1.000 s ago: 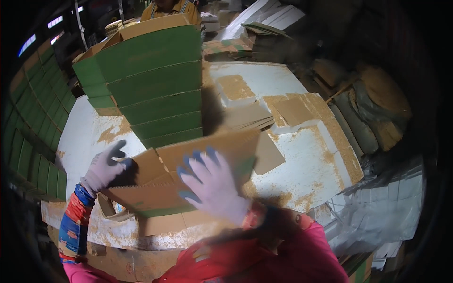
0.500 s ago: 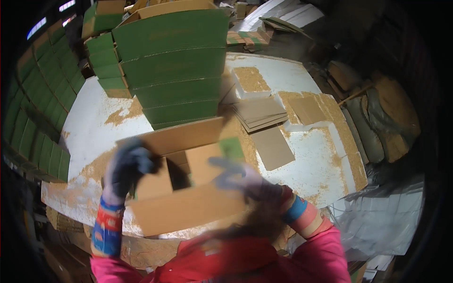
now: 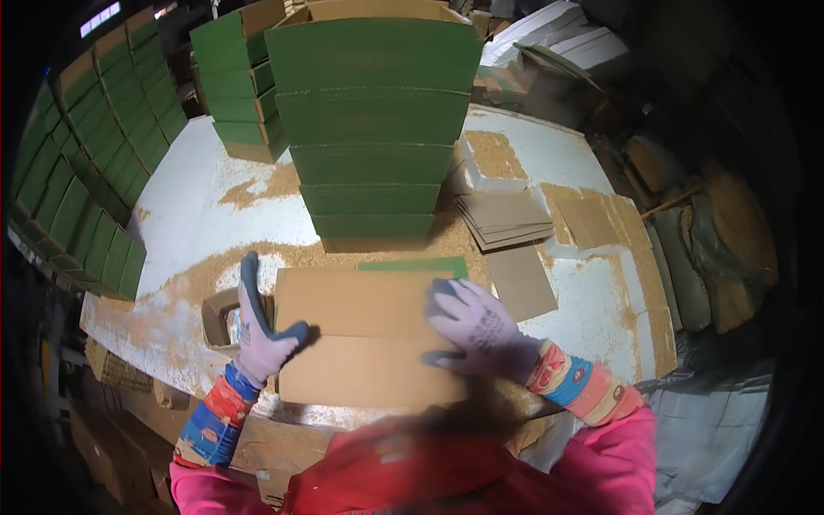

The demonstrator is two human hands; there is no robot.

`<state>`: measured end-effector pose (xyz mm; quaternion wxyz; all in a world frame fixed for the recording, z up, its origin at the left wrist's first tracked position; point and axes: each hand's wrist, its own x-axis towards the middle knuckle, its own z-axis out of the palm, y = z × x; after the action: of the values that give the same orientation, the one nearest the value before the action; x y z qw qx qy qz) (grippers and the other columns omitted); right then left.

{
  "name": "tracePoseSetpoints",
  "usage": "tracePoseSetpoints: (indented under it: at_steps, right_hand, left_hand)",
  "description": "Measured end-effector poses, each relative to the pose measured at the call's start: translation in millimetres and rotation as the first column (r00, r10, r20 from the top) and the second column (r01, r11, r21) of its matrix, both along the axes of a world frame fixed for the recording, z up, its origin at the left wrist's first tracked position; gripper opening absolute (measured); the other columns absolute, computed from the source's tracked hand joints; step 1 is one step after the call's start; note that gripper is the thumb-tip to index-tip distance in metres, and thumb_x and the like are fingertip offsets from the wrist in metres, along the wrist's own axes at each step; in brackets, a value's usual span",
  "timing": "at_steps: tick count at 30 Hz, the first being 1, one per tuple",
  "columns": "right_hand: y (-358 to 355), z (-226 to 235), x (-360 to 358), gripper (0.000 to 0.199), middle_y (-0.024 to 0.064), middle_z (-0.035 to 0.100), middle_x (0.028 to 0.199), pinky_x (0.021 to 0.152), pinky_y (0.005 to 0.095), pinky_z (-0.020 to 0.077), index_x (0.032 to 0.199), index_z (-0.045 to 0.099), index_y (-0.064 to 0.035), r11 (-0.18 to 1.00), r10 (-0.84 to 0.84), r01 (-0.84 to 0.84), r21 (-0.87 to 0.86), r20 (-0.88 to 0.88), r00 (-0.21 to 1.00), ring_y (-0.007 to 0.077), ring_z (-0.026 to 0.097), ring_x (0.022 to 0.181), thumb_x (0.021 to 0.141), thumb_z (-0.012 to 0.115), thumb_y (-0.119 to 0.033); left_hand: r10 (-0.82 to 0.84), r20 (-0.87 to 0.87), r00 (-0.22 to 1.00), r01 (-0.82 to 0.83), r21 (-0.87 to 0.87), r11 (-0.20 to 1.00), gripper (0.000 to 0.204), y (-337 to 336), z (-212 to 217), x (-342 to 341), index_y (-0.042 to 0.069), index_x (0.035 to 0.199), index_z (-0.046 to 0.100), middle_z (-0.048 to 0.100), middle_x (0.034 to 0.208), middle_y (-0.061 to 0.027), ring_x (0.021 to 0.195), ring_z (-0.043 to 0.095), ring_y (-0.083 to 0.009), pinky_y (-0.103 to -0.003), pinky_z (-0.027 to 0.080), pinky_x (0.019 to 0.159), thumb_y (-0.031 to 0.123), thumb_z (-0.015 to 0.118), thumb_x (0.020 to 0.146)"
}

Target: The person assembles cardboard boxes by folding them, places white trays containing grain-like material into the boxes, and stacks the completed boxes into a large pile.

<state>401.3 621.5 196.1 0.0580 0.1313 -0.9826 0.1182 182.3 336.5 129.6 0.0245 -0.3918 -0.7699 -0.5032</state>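
A brown cardboard box (image 3: 360,365) lies directly before me, its two long flaps folded down and meeting along a middle seam. A green strip shows at its far edge. My left hand (image 3: 264,330), in a pale glove with dark fingertips, is at the box's left side, thumb over the edge and fingers stretched away from me. My right hand (image 3: 476,330), gloved alike, lies on the right end of the flaps with its fingers spread. Just left of my left hand stands a small open carton (image 3: 221,319); what is inside is unclear.
Beyond the box rises a tall stack of green boxes (image 3: 369,129), with more green stacks (image 3: 94,154) at the left. Flat cardboard sheets (image 3: 506,216) and white blocks (image 3: 495,161) lie right of it. Brown crumbs are scattered over the white table (image 3: 184,184).
The box's long flaps stood open half a second ago and now lie folded down. My left hand has moved outward to the box's left side; my right hand now rests on the flaps.
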Motion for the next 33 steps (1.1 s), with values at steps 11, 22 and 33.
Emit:
tracePoseSetpoints:
  at_steps: [11,22,33]
  right_hand:
    - [5.1,-36.7,27.2,0.079,0.0219,0.053,0.128,0.098,0.0411,0.0456,0.144,0.031,-0.0001,0.048,-0.112,0.252,-0.966,0.246,0.963,0.0307,0.054,0.118,0.084,0.074,-0.029]
    - [66.5,-153.6,82.1,0.058,0.0186,0.06,0.125,0.086,0.0405,0.0525,0.129,0.055,-0.002,0.921,-0.362,0.34,-0.189,-0.097,0.927,0.0355,0.063,0.105,0.087,0.067,-0.04]
    - [357.6,-223.7,40.4,0.039,0.0102,0.056,0.106,0.09,0.0438,0.0385,0.107,0.056,-0.0123,0.216,-0.89,0.962,0.166,-0.371,0.264,0.0294,0.052,0.102,0.075,0.065,-0.033]
  left_hand:
    - [-0.094,-0.252,0.963,0.011,-0.311,0.95,0.045,-52.8,-15.2,-15.6,0.002,0.12,0.057,0.065,0.1,-0.0171,0.094,0.063,-0.0316,-0.042,0.049,0.084,0.034,0.063,0.091]
    - [-0.145,0.603,0.784,0.076,0.139,0.987,0.065,13.1,-31.7,-19.0,0.0,0.151,0.029,0.033,0.155,-0.0145,0.143,0.029,-0.0214,-0.034,0.024,0.117,0.022,0.05,0.093]
    - [0.132,0.604,0.786,-0.037,-0.167,0.985,0.079,-0.4,-37.3,-35.4,-0.003,0.151,0.029,0.032,0.156,-0.0143,0.145,0.028,-0.0239,-0.035,0.019,0.119,0.005,0.047,0.075]
